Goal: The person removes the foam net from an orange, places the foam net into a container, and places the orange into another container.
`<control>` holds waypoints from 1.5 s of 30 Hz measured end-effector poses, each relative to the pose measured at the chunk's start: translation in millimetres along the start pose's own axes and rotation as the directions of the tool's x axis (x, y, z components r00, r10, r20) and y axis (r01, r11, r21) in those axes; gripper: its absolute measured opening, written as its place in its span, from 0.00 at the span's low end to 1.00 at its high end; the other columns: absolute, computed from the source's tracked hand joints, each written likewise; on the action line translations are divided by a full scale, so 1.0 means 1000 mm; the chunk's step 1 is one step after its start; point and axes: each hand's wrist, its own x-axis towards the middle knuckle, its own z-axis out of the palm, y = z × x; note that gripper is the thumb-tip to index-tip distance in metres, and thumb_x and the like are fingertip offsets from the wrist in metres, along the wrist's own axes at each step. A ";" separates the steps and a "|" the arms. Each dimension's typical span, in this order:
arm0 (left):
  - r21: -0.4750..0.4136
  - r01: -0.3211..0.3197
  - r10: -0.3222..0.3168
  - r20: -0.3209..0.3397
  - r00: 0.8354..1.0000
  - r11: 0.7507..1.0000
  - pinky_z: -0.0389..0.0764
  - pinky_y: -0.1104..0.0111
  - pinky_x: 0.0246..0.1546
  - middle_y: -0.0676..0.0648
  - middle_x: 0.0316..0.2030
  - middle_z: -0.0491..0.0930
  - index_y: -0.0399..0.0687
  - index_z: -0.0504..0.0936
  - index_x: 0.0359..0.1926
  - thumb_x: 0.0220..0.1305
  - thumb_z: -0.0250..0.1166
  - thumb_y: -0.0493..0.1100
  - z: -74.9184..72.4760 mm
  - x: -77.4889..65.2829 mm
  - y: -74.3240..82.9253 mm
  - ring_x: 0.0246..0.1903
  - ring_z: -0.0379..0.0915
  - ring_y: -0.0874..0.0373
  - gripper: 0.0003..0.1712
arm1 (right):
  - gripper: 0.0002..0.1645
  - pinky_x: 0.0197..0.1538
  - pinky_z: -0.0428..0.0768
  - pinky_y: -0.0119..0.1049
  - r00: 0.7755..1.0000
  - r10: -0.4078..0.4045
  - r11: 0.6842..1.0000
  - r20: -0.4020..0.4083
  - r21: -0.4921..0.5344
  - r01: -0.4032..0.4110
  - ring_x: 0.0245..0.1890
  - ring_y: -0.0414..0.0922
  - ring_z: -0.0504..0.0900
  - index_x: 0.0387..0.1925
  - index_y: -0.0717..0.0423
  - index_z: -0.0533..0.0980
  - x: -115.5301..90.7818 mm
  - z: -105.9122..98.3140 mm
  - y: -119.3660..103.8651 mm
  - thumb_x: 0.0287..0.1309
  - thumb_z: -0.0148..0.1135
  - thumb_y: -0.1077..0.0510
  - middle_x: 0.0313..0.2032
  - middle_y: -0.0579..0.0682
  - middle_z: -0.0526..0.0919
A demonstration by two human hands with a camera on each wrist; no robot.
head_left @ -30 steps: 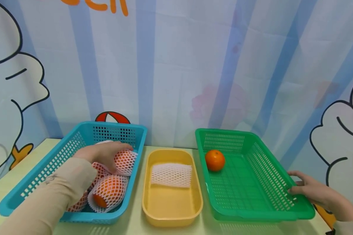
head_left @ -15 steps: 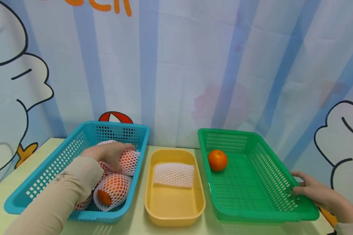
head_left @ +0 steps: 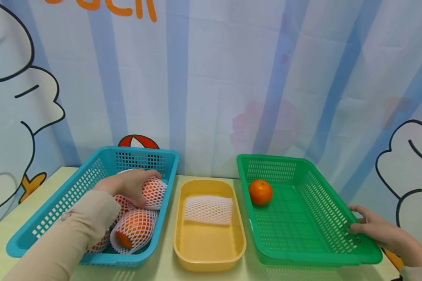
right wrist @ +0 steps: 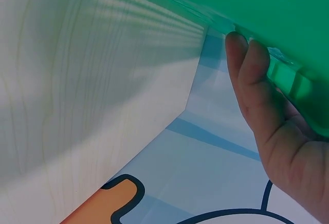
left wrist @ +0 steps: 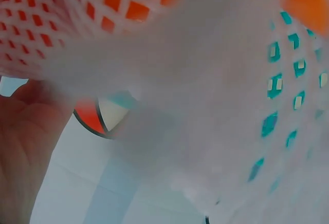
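Observation:
My left hand (head_left: 131, 186) reaches into the blue basket (head_left: 170, 183) and grips an orange in a white foam net (head_left: 154, 193), thumb on its near side and fingers over the top. Another netted orange (head_left: 135, 230) lies just in front, its skin bare at one end, and more netted oranges are partly hidden under the hand and sleeve. In the left wrist view, blurred white foam covers much of the picture, beside the netted fruit (left wrist: 123, 3). My right hand (head_left: 376, 228) holds the right side wall of the green basket (head_left: 313, 257); a bare orange (head_left: 260, 192) sits inside at its left.
Between the two baskets stands a yellow tub (head_left: 211, 249) with a flattened white foam net (head_left: 208, 210) in it. All three containers are on a pale wood-grain table (right wrist: 77, 80). A striped cartoon curtain (head_left: 211, 97) hangs right behind them.
The whole scene has shifted slightly to the right in the head view. Both hands keep nearly the same place on the netted orange and the green basket.

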 end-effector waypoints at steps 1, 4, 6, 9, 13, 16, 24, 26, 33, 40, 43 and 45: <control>-0.004 -0.002 0.002 -0.008 1.000 1.000 0.73 0.57 0.40 0.44 0.48 0.74 0.49 0.66 0.61 0.41 0.74 0.42 0.000 -0.001 0.000 0.42 0.69 0.51 0.43 | 0.43 0.39 0.79 0.49 1.000 0.000 1.000 -0.001 0.001 0.000 0.38 0.56 0.81 0.62 0.78 0.25 0.000 0.000 0.000 0.63 0.42 0.67 0.43 0.60 0.76; -0.029 -0.013 0.012 -0.021 1.000 1.000 0.72 0.59 0.38 0.45 0.46 0.74 0.47 0.66 0.61 0.41 0.74 0.42 -0.001 -0.003 -0.001 0.40 0.68 0.52 0.43 | 0.43 0.39 0.79 0.49 1.000 -0.003 1.000 0.004 -0.001 0.003 0.38 0.56 0.81 0.61 0.78 0.24 0.000 0.000 0.000 0.63 0.41 0.67 0.42 0.59 0.76; -0.047 -0.021 0.020 -0.027 0.999 0.999 0.72 0.60 0.38 0.45 0.45 0.74 0.47 0.66 0.61 0.42 0.73 0.42 -0.001 -0.004 -0.002 0.40 0.67 0.52 0.43 | 0.43 0.39 0.79 0.49 1.000 -0.007 1.000 0.010 -0.001 0.007 0.38 0.56 0.81 0.61 0.78 0.24 0.000 0.000 0.000 0.63 0.41 0.67 0.42 0.58 0.76; -0.064 -0.030 0.028 -0.039 0.999 0.998 0.71 0.61 0.36 0.45 0.45 0.73 0.46 0.66 0.61 0.42 0.73 0.42 -0.003 -0.006 -0.001 0.39 0.66 0.52 0.42 | 0.43 0.38 0.79 0.48 1.000 -0.015 1.000 0.022 0.002 0.015 0.38 0.56 0.81 0.61 0.78 0.23 0.000 0.000 0.001 0.63 0.41 0.67 0.42 0.58 0.76; -0.068 -0.034 0.030 -0.061 0.998 0.997 0.70 0.61 0.34 0.44 0.44 0.72 0.47 0.67 0.60 0.42 0.72 0.42 -0.006 -0.010 0.001 0.39 0.66 0.51 0.41 | 0.44 0.39 0.79 0.49 0.999 -0.023 1.000 0.038 0.014 0.023 0.38 0.56 0.81 0.61 0.78 0.23 0.000 -0.001 0.001 0.63 0.41 0.66 0.42 0.58 0.76; -0.068 -0.038 0.033 -0.072 0.997 0.997 0.70 0.61 0.33 0.43 0.44 0.72 0.47 0.67 0.60 0.41 0.71 0.41 -0.008 -0.012 0.002 0.38 0.65 0.51 0.41 | 0.43 0.39 0.79 0.49 0.999 -0.025 1.000 0.041 0.020 0.024 0.38 0.56 0.81 0.61 0.78 0.23 0.000 -0.001 0.002 0.63 0.41 0.66 0.43 0.58 0.76; -0.052 -0.079 0.073 -0.113 0.991 0.995 0.71 0.63 0.31 0.44 0.41 0.72 0.47 0.67 0.59 0.40 0.71 0.41 -0.010 -0.014 0.000 0.36 0.66 0.52 0.41 | 0.43 0.39 0.79 0.49 1.000 -0.015 1.000 0.022 0.011 0.014 0.39 0.56 0.81 0.61 0.78 0.24 -0.001 -0.001 0.001 0.64 0.41 0.66 0.43 0.59 0.76; -0.057 -0.085 0.078 -0.119 0.990 0.995 0.72 0.63 0.31 0.44 0.41 0.72 0.48 0.67 0.59 0.40 0.71 0.41 -0.011 -0.014 0.000 0.36 0.66 0.52 0.41 | 0.43 0.39 0.79 0.49 1.000 -0.007 1.000 0.014 0.007 0.007 0.39 0.56 0.81 0.62 0.78 0.24 -0.001 -0.001 0.001 0.63 0.41 0.66 0.43 0.59 0.76; -0.031 -0.105 0.099 -0.155 0.983 0.994 0.70 0.64 0.28 0.44 0.41 0.72 0.47 0.67 0.60 0.41 0.69 0.41 -0.016 -0.013 0.001 0.34 0.65 0.53 0.40 | 0.43 0.38 0.79 0.49 1.000 0.000 1.000 -0.011 -0.013 0.000 0.38 0.56 0.81 0.62 0.77 0.25 -0.001 0.001 -0.001 0.63 0.42 0.66 0.45 0.63 0.74; -0.031 -0.109 0.102 -0.168 0.981 0.994 0.69 0.64 0.28 0.44 0.42 0.73 0.46 0.66 0.61 0.42 0.68 0.43 -0.020 -0.016 0.002 0.33 0.65 0.54 0.41 | 0.44 0.37 0.79 0.49 1.000 -0.010 1.000 -0.015 -0.015 0.010 0.37 0.56 0.81 0.62 0.78 0.25 -0.002 0.001 0.000 0.62 0.43 0.66 0.45 0.63 0.74; -0.017 -0.102 0.098 -0.161 0.982 0.995 0.68 0.64 0.29 0.44 0.42 0.73 0.45 0.66 0.62 0.42 0.68 0.43 -0.022 -0.016 0.001 0.34 0.65 0.54 0.41 | 0.44 0.38 0.79 0.49 1.000 -0.017 1.000 -0.013 -0.010 0.017 0.38 0.56 0.81 0.62 0.78 0.25 -0.001 0.001 0.001 0.62 0.43 0.66 0.44 0.62 0.74; -0.009 -0.097 0.095 -0.158 0.983 0.995 0.69 0.64 0.29 0.44 0.43 0.73 0.45 0.66 0.61 0.42 0.68 0.43 -0.025 -0.015 0.002 0.34 0.65 0.54 0.41 | 0.44 0.38 0.79 0.49 1.000 -0.015 1.000 -0.017 -0.008 0.015 0.38 0.55 0.80 0.62 0.78 0.26 -0.001 0.001 0.001 0.62 0.43 0.66 0.44 0.62 0.75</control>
